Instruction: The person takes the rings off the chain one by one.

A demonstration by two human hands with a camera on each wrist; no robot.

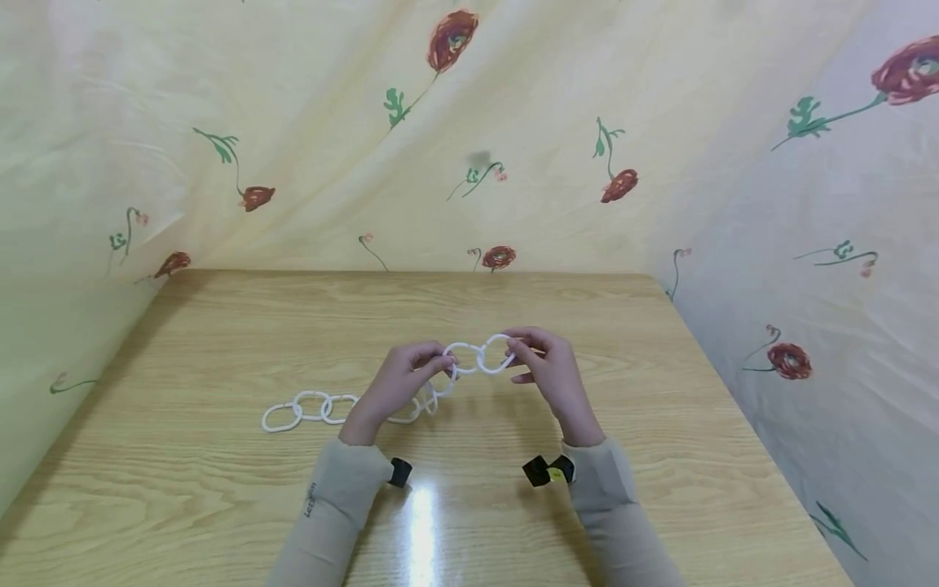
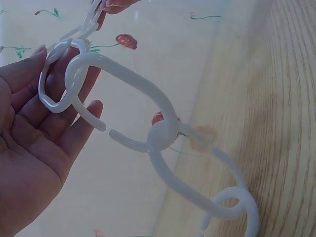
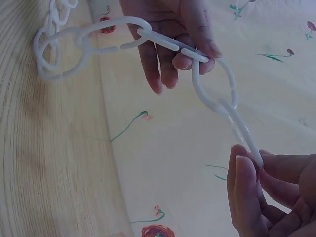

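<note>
On the wooden table (image 1: 469,440), the loose links of a white chain (image 2: 139,82) lie at about half past eight from the left hand (image 1: 403,377). The chain passes behind the left wrist, then rises to that hand, whose thumb and fingers pinch a link. A black box (image 1: 400,473) sits at the left cuff, near six o'clock. Toward three o'clock, raised links bridge the gap to the right hand (image 1: 546,367), its thumb and fingertips pinching the last visible link. Flowered cloth (image 1: 330,187) hangs at twelve o'clock, beyond the table.
</note>
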